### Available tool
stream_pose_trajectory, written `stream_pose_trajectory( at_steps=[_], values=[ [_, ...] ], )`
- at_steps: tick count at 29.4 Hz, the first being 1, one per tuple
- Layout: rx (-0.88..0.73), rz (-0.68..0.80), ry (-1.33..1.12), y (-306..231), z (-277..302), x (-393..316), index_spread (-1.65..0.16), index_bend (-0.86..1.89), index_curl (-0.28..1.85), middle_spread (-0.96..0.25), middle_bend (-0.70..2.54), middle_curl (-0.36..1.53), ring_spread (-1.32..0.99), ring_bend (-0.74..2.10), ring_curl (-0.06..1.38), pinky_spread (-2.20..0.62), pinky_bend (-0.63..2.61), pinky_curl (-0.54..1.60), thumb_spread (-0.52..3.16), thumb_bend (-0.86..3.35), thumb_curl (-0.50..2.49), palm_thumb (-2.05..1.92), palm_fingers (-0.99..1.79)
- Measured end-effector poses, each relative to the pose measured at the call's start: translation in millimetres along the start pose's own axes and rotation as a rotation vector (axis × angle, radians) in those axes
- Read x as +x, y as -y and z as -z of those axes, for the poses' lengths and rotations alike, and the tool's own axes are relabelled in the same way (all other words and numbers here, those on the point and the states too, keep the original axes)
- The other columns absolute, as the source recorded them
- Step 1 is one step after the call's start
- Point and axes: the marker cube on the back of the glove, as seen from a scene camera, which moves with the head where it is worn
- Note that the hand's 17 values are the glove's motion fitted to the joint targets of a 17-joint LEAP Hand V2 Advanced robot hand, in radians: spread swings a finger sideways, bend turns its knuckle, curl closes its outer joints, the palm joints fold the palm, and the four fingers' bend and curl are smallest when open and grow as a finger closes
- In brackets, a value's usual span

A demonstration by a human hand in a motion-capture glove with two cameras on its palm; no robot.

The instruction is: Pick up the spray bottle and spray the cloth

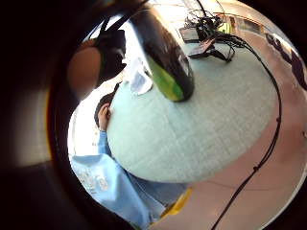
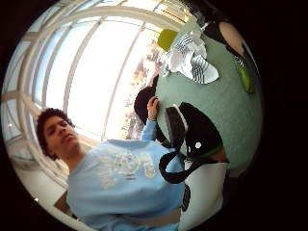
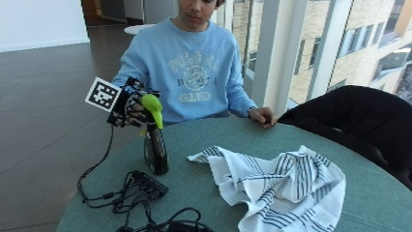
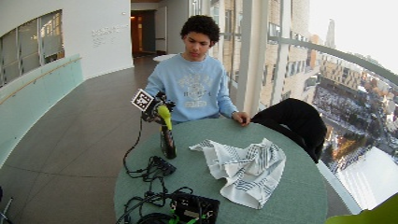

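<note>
A tangle of black cables (image 3: 138, 191) lies at the table's near edge, closest to the camera. Largest is the round green table (image 3: 360, 193) itself, then the striped cloth (image 3: 283, 186), crumpled toward its middle. The dark spray bottle (image 3: 155, 150) stands near the left edge, base on the table; what it holds I can't tell. My right hand (image 3: 134, 107) is wrapped around its green head (image 3: 153, 108). My bare hand (image 3: 262, 116) rests at the far edge. If I lift carelessly, I'd guess the tall bottle could tip, or the nozzle could miss the cloth.
</note>
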Motion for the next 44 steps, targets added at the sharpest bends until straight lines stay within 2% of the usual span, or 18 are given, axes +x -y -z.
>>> stream_pose_trajectory(
  at_steps=[5,10,14,24,31,44],
  values=[
    [0.097,-0.087,0.186,25,6,25,-0.35,0.14,0.27,-0.08,0.26,0.38,-0.04,0.3,0.31,0.19,0.23,0.33,1.2,0.06,0.31,0.68,0.72],
    [0.098,-0.171,0.23,53,-1,42,-0.34,0.14,0.27,-0.08,0.25,0.38,-0.03,0.29,0.32,0.19,0.23,0.34,1.19,0.04,0.32,0.7,0.71],
    [0.083,-0.162,0.261,70,-12,54,-0.34,0.13,0.27,-0.07,0.23,0.38,-0.03,0.29,0.32,0.18,0.24,0.35,1.17,0.03,0.33,0.72,0.7],
    [0.071,-0.151,0.266,109,-38,68,-0.34,0.12,0.27,-0.07,0.23,0.39,-0.04,0.31,0.33,0.19,0.22,0.35,1.11,-0.01,0.35,0.77,0.73],
    [0.1,-0.174,0.208,119,-41,69,-0.32,0.23,0.32,-0.08,0.22,0.39,-0.05,0.29,0.32,0.18,0.17,0.33,1.06,0.0,0.37,0.85,0.9],
    [0.056,-0.148,0.071,131,-41,50,-0.3,0.14,0.35,-0.11,0.19,0.4,-0.06,0.31,0.34,0.18,0.21,0.35,0.89,-0.01,0.48,0.99,1.03]
  ],
)
